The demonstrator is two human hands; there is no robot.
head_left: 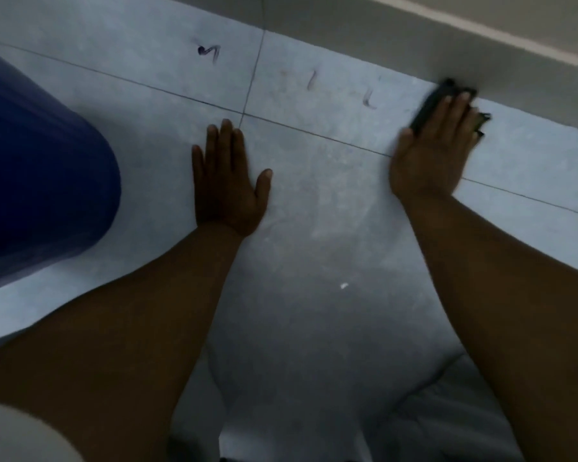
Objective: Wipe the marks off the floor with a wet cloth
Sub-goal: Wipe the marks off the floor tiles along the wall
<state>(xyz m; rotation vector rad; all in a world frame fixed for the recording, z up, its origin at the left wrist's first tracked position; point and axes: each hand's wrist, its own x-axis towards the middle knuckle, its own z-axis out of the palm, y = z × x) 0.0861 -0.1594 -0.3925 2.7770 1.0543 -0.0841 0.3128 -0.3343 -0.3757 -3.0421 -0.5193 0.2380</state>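
My right hand presses flat on a dark cloth at the far right of the pale tiled floor, close to the skirting. Only the cloth's far edge and right corner show past my fingers. My left hand lies flat on the tile, fingers together, holding nothing. A dark purple squiggle mark sits on the tile beyond my left hand. Two fainter smeared marks lie between the squiggle and the cloth.
A large dark blue rounded object fills the left side. A grey skirting board runs along the far edge of the floor. Grey fabric lies at the bottom between my forearms. A small white speck lies on the tile.
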